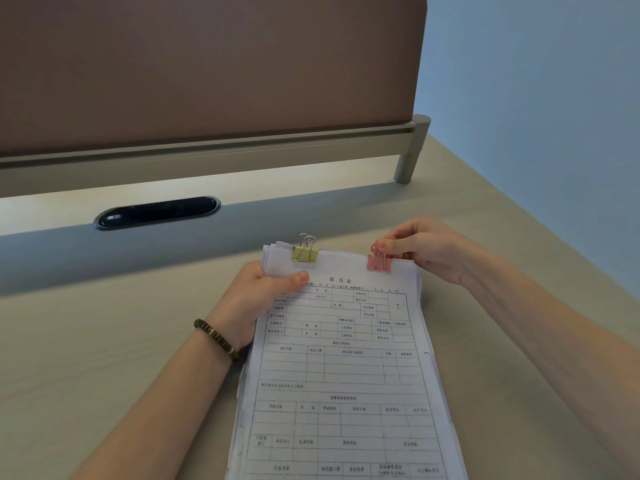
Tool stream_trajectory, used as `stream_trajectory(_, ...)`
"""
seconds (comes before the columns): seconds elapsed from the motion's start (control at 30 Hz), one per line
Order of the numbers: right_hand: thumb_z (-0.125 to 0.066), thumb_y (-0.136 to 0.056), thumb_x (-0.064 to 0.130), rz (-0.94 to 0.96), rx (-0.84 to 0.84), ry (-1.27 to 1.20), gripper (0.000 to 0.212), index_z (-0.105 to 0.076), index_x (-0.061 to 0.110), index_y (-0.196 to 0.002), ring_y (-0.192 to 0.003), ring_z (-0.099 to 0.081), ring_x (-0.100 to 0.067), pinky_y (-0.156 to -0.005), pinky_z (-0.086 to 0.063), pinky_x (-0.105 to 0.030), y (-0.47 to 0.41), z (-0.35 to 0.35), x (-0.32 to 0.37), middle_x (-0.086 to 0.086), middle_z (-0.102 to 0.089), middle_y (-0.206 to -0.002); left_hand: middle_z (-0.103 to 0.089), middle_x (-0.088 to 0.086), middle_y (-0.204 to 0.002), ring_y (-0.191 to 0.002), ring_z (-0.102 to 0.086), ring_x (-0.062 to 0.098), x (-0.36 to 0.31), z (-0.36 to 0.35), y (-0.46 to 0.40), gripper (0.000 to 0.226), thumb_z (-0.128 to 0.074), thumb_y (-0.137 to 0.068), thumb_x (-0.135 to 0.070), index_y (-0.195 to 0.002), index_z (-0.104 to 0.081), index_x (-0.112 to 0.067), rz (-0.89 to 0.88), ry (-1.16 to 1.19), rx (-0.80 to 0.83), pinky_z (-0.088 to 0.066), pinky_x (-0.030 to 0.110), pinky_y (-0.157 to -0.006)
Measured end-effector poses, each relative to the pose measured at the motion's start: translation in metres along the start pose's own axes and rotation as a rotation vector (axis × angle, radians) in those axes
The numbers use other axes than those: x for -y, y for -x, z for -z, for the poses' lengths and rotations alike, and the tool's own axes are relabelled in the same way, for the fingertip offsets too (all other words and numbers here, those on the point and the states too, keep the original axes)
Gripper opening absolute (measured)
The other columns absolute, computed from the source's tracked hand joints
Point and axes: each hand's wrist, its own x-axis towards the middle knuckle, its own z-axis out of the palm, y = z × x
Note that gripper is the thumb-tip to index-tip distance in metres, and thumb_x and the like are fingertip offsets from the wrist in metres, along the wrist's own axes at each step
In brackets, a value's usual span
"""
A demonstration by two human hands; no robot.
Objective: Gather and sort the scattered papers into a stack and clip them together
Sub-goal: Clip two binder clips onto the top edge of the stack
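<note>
A pale wooden tabletop (104, 358) held a white printed paper stack (346, 375) near its front edge. The left hand (252, 296) gripped the stack's top corner; the right hand (422, 251) pinched a pink binder clip (379, 263) beside a yellow binder clip (304, 254).

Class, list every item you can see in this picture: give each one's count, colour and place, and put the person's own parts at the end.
paper stack: one, white printed forms, on the desk in front of the person
yellow clip: one, on the stack's top edge, left side
pink clip: one, on the stack's top edge, right side
desk: one, light wood, under everything
cable slot: one, black oval, far side of the desk
screen: one, brown with a grey rail, behind the desk
wall: pale blue, right
bracelet: one, brown beads, left wrist
left hand: grips the stack's upper left corner
right hand: pinches the pink clip's wire handles
</note>
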Motion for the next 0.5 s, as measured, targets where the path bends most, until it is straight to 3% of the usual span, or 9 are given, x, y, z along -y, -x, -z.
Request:
stream_trajectory(0.1,-0.074,-0.086,0.014,0.007,0.011,0.024,0.018,-0.077,-0.001,-0.095,-0.09,-0.066,-0.023,-0.088,-0.052,-0.032,0.006,0.002,-0.004,-0.022,-0.075,-0.106,-0.076,0.022,-0.102,-0.09,-0.075,0.036,-0.001,-0.001,0.0,0.02,-0.069,-0.087,-0.002,-0.106,-0.072,0.001,0.005,-0.004,0.006,-0.061,0.046,-0.079)
stream_trajectory(0.2,-0.074,-0.081,0.028,0.013,0.012,-0.076,0.03,-0.076,0.013,-0.108,-0.089,-0.072,-0.015,-0.078,-0.057,-0.027,0.016,0.001,-0.007,-0.009,-0.077,-0.108,-0.075,0.023,-0.106,-0.096,-0.073,0.039,-0.004,-0.001,0.001,0.025,-0.068,-0.087,-0.002,-0.112,-0.07,0.002,0.01,0.022,0.027,-0.06,0.05,-0.084)
stream_trajectory(0.3,-0.073,-0.078,0.037,0.009,-0.055,-0.277,0.051,-0.066,0.02,-0.125,-0.085,-0.072,-0.017,-0.076,-0.055,-0.035,0.025,-0.003,-0.015,-0.003,-0.077,-0.103,-0.074,0.024,-0.108,-0.099,-0.072,0.04,-0.006,-0.001,0.002,0.028,-0.068,-0.087,-0.003,-0.115,-0.069,0.002,0.021,0.066,0.03,-0.06,0.05,-0.083)
stream_trajectory(0.5,-0.059,-0.099,0.03,-0.039,-0.099,-0.309,0.028,-0.07,0.008,-0.112,-0.097,-0.075,-0.029,-0.088,-0.057,-0.046,0.053,-0.022,-0.028,-0.014,-0.077,-0.106,-0.073,0.027,-0.108,-0.087,-0.075,0.034,-0.008,-0.008,0.0,0.026,-0.064,-0.09,-0.005,-0.114,-0.068,0.004,0.015,0.209,0.018,-0.063,0.043,-0.07)
